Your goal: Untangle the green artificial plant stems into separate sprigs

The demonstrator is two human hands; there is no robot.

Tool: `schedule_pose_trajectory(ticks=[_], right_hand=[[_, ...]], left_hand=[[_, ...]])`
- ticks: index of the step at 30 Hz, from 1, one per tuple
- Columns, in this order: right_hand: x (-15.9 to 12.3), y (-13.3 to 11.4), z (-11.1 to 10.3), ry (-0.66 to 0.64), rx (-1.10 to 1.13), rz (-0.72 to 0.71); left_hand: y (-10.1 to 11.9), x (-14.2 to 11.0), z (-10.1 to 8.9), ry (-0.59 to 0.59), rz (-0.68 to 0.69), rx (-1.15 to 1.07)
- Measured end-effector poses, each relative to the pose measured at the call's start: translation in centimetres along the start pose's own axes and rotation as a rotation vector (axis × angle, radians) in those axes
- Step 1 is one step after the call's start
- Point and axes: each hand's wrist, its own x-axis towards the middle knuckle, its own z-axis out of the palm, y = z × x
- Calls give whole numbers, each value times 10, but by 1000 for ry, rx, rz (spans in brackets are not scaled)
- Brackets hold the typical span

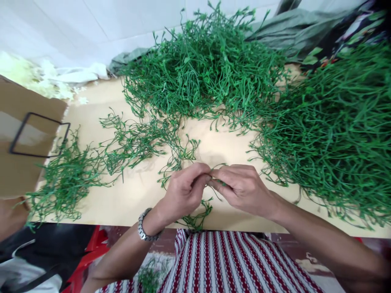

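My left hand (pixel 187 190), with a metal watch at the wrist, is closed in a pinch above the table's near edge. My right hand (pixel 240 188) is pinched too, its fingertips meeting those of the left. Between them is a thin green artificial stem (pixel 218 197), its ends poking out above and below my right fingers; most of it is hidden. A small tuft of green stems (pixel 198 217) lies beneath my hands at the table edge. Just behind my left hand, more loose green stems (pixel 179 152) are scattered.
A large heap of green stems (pixel 201 69) covers the back, another heap (pixel 332 134) the right. A smaller pile (pixel 65 183) lies left, near a cardboard box (pixel 24 101) and a black wire frame (pixel 38 154). Pale flowers (pixel 45 79) sit at the back left of the table (pixel 131 203).
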Motion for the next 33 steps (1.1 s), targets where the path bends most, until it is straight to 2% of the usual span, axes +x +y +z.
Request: schedule_pose_trajectory(ticks=[6, 11, 14, 16, 18, 23, 27, 30, 33], right_hand=[[1, 3, -4, 2, -70, -35], [0, 6, -9, -97, -187, -121], [-1, 5, -11, -142, -271, -146], [-1, 4, -10, -169, -335, -156], [-1, 1, -11, -206, -398, -165], [2, -9, -16, -340, -445, -260], [1, -6, -20, -464, -408, -346], [-4, 8, -23, -513, -348, -266], [-6, 22, -28, -438, -163, -106]], left_hand=[[-2, 3, 0, -39, -68, -158], [3, 6, -5, -249, -247, -287], [6, 7, -6, -301, -252, -27], [8, 8, -6, -315, -205, 188], [10, 9, -5, -328, -145, 310], [10, 10, 0, -378, -54, 344], [10, 12, -4, -479, -38, 340], [9, 16, -13, -496, -88, 250], [7, 20, -20, -380, -226, 19]])
